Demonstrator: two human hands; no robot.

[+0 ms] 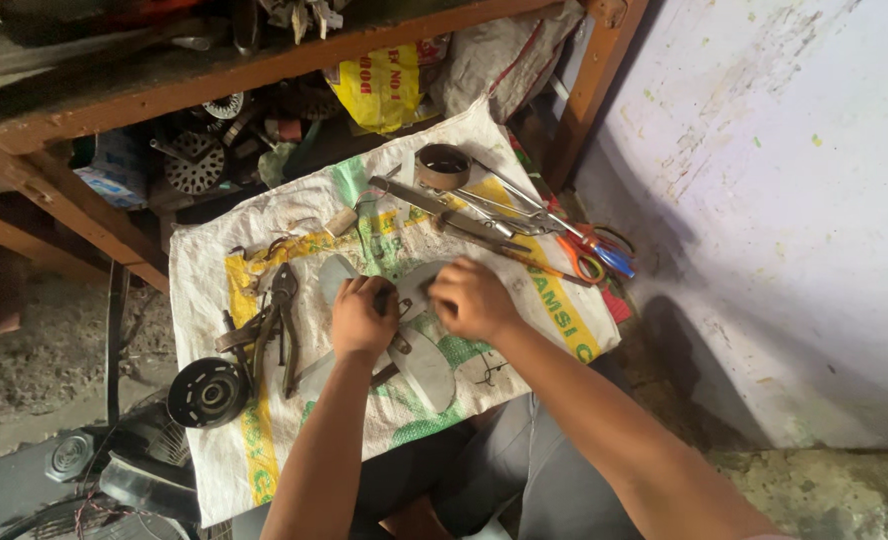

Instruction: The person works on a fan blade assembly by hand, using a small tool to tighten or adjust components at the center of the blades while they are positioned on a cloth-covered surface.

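Fan blades (426, 352), grey and flat, lie in the middle of the woven sack (294, 430) spread in front of me. My left hand (361, 318) is curled tight around the hub where they meet, and my right hand (472, 298) is closed over the part just beside it; I cannot tell what its fingers pinch. Pliers (282, 325) lie just left of my left hand, with a black round cover (208, 392) at the sack's near left edge. Beyond my hands are a metal ring (444, 166), long metal tools (454, 215) and scissors (589, 255) with orange and blue handles. The sack is white with yellow bands and green print. A yellow bag (384, 85) with red lettering sits under the wooden shelf (164, 85) at the top, beside a grey sack (499, 60). A pale, scuffed wall (784, 200) rises on the right, and bare floor (34, 360) shows on the left.
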